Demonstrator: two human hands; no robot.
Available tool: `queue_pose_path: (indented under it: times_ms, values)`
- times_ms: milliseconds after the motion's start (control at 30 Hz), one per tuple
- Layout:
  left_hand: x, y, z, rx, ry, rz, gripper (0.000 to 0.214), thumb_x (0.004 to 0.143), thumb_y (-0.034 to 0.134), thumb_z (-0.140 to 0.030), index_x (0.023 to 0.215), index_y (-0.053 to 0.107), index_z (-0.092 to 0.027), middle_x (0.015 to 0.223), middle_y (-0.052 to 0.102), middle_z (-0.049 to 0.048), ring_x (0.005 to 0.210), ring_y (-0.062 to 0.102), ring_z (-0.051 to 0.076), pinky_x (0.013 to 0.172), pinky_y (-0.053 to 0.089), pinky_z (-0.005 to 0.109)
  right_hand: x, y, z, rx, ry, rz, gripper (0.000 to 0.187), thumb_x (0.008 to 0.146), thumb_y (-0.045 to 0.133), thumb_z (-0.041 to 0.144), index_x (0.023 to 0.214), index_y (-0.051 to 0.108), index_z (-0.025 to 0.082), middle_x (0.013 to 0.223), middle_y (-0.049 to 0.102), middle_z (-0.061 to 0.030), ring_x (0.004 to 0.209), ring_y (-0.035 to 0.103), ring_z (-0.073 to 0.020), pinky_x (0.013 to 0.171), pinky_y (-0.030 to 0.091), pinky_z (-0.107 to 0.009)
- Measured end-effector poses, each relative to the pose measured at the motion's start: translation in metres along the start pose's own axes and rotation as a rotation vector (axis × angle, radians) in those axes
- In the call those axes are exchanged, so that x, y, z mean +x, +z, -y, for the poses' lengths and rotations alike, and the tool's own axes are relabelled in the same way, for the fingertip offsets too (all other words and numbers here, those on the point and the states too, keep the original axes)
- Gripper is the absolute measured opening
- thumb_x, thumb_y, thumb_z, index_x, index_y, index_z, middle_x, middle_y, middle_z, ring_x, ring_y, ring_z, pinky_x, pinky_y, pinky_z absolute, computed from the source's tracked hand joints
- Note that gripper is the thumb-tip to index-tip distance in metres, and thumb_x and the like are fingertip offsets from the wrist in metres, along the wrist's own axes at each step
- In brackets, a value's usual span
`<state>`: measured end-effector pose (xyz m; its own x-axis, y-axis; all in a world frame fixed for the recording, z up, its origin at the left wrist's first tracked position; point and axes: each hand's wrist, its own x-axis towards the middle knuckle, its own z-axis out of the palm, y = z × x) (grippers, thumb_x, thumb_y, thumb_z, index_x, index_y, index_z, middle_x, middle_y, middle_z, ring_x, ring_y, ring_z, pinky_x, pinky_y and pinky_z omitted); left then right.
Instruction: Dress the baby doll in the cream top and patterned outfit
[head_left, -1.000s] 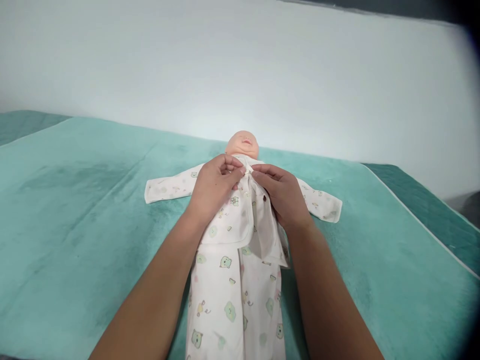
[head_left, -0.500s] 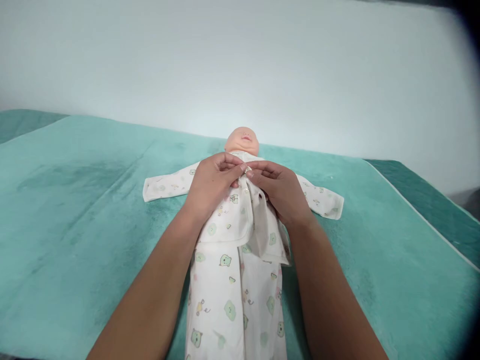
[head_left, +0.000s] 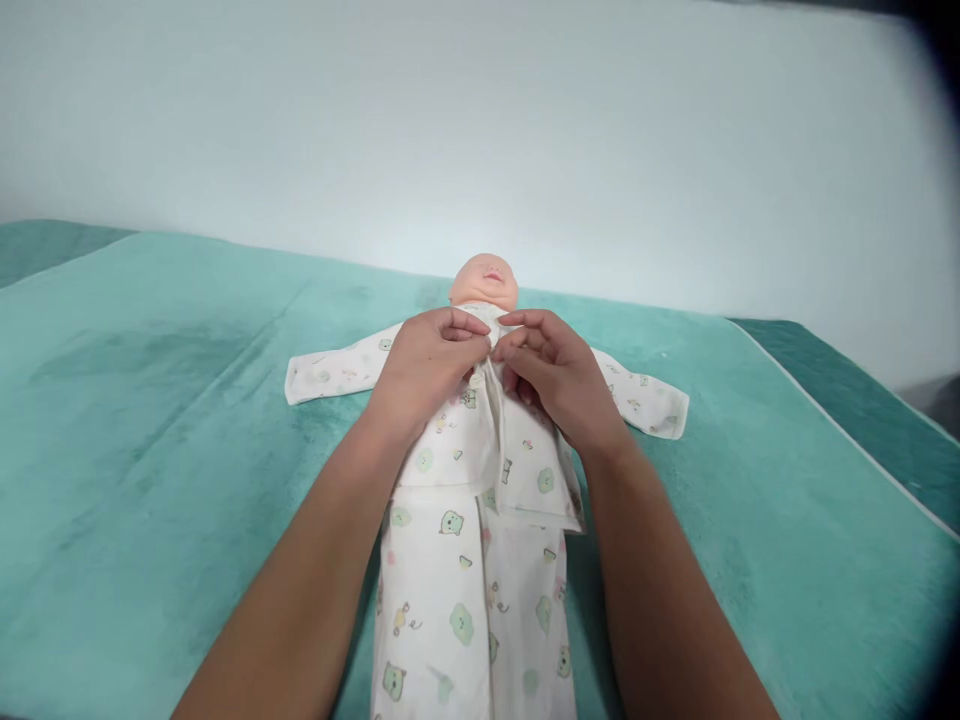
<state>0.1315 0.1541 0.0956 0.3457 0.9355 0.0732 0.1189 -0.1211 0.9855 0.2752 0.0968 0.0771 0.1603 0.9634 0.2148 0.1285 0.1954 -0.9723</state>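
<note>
A baby doll (head_left: pixel 486 280) lies on its back, dressed in a white long-sleeved baby shirt (head_left: pixel 450 455) and matching pants (head_left: pixel 442 590) with green animal prints. At the chest, my left hand (head_left: pixel 431 360) pinches the shirt's front edge between thumb and fingers. My right hand (head_left: pixel 551 370) is at the other front edge, its index finger stretched out and the thumb and other fingers curled at the cloth. A small pale round fastener (head_left: pixel 476 380) shows just below the left fingertips. Below the hands the two front panels hang apart. The fingertips hide the upper fastening.
A turquoise plush cover (head_left: pixel 187 450) spreads under the doll. A darker green surface (head_left: pixel 847 400) shows beyond its pale edge on the right. Behind stands a plain white wall (head_left: pixel 480 130). The doll's sleeves (head_left: pixel 337 370) stretch out to both sides.
The right fingers have loosened and spread from the close pinch at the middle. The right front panel has dropped flatter, and the fastener now sits lower and further left.
</note>
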Motion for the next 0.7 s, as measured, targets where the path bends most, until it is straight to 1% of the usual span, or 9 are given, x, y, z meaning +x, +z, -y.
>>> queue_pose_path:
  times_ms: [33, 100, 167, 233, 300, 367, 500, 567, 700]
  values:
    - [0.0, 0.0, 0.0, -0.021, -0.003, 0.007, 0.019, 0.07, 0.064, -0.022, 0.088, 0.068, -0.017, 0.066, 0.057, -0.0009, 0.049, 0.046, 0.007, 0.04, 0.034, 0.02, 0.0, -0.001, -0.001, 0.0, 0.018, -0.023, 0.023, 0.084, 0.061, 0.026, 0.106, 0.057, 0.026, 0.084, 0.061, 0.0032, 0.059, 0.053, -0.0083, 0.051, 0.041, -0.022]
    - [0.0, -0.001, 0.0, -0.062, -0.01, 0.023, 0.02, 0.071, 0.067, -0.024, 0.09, 0.068, -0.017, 0.062, 0.056, -0.0014, 0.049, 0.046, 0.008, 0.041, 0.034, 0.019, 0.001, -0.002, -0.003, -0.042, 0.051, -0.067, 0.019, 0.081, 0.064, 0.026, 0.099, 0.057, 0.025, 0.078, 0.059, 0.004, 0.055, 0.053, -0.008, 0.05, 0.041, -0.021]
    - [-0.001, -0.003, -0.001, -0.081, -0.025, 0.036, 0.022, 0.072, 0.068, -0.025, 0.092, 0.07, -0.017, 0.06, 0.055, -0.0017, 0.048, 0.044, 0.007, 0.042, 0.034, 0.02, 0.002, -0.002, -0.003, -0.082, 0.074, -0.089, 0.018, 0.081, 0.066, 0.026, 0.096, 0.057, 0.025, 0.067, 0.057, 0.0053, 0.053, 0.052, -0.0085, 0.049, 0.041, -0.021]
    - [-0.003, -0.004, -0.003, -0.074, -0.039, 0.046, 0.02, 0.073, 0.07, -0.027, 0.09, 0.071, -0.017, 0.058, 0.054, -0.002, 0.047, 0.043, 0.007, 0.042, 0.034, 0.02, 0.003, -0.001, -0.004, -0.086, 0.081, -0.095, 0.018, 0.08, 0.067, 0.027, 0.094, 0.057, 0.024, 0.062, 0.055, 0.006, 0.051, 0.051, -0.0088, 0.048, 0.04, -0.021]
    - [-0.006, -0.005, -0.006, -0.042, -0.044, 0.062, 0.017, 0.073, 0.071, -0.03, 0.084, 0.071, -0.017, 0.055, 0.052, -0.0024, 0.047, 0.042, 0.007, 0.041, 0.033, 0.02, 0.004, 0.0, -0.004, -0.072, 0.079, -0.105, 0.019, 0.079, 0.069, 0.028, 0.093, 0.057, 0.024, 0.062, 0.055, 0.0058, 0.051, 0.051, -0.0085, 0.047, 0.04, -0.021]
    - [-0.008, -0.004, -0.01, 0.005, -0.045, 0.053, 0.017, 0.073, 0.072, -0.033, 0.08, 0.071, -0.017, 0.053, 0.05, -0.003, 0.045, 0.041, 0.007, 0.04, 0.03, 0.019, 0.004, 0.001, -0.005, -0.062, 0.075, -0.125, 0.02, 0.079, 0.07, 0.031, 0.092, 0.057, 0.024, 0.063, 0.055, 0.0057, 0.049, 0.05, -0.0079, 0.046, 0.039, -0.02]
    - [-0.011, 0.0, -0.014, 0.099, -0.078, -0.032, 0.018, 0.072, 0.073, -0.031, 0.085, 0.07, -0.019, 0.055, 0.052, -0.0037, 0.041, 0.041, 0.007, 0.036, 0.028, 0.02, 0.006, 0.002, -0.006, -0.04, 0.072, -0.141, 0.019, 0.079, 0.07, 0.032, 0.09, 0.057, 0.023, 0.067, 0.056, 0.0051, 0.049, 0.049, -0.0071, 0.046, 0.04, -0.02]
    - [-0.011, 0.001, -0.014, 0.11, -0.086, -0.048, 0.017, 0.072, 0.073, -0.03, 0.085, 0.069, -0.019, 0.057, 0.054, -0.0034, 0.041, 0.042, 0.007, 0.036, 0.028, 0.02, 0.006, 0.003, -0.006, -0.029, 0.068, -0.14, 0.017, 0.079, 0.069, 0.03, 0.089, 0.057, 0.023, 0.07, 0.057, 0.0045, 0.05, 0.049, -0.0066, 0.046, 0.04, -0.02]
    - [-0.009, -0.001, -0.009, 0.063, -0.036, -0.004, 0.013, 0.075, 0.07, -0.029, 0.081, 0.068, -0.018, 0.057, 0.053, -0.0031, 0.043, 0.043, 0.007, 0.037, 0.03, 0.019, 0.005, 0.004, -0.006, -0.047, 0.063, -0.152, 0.014, 0.079, 0.068, 0.028, 0.088, 0.057, 0.023, 0.072, 0.058, 0.0045, 0.051, 0.048, -0.0065, 0.046, 0.04, -0.02]
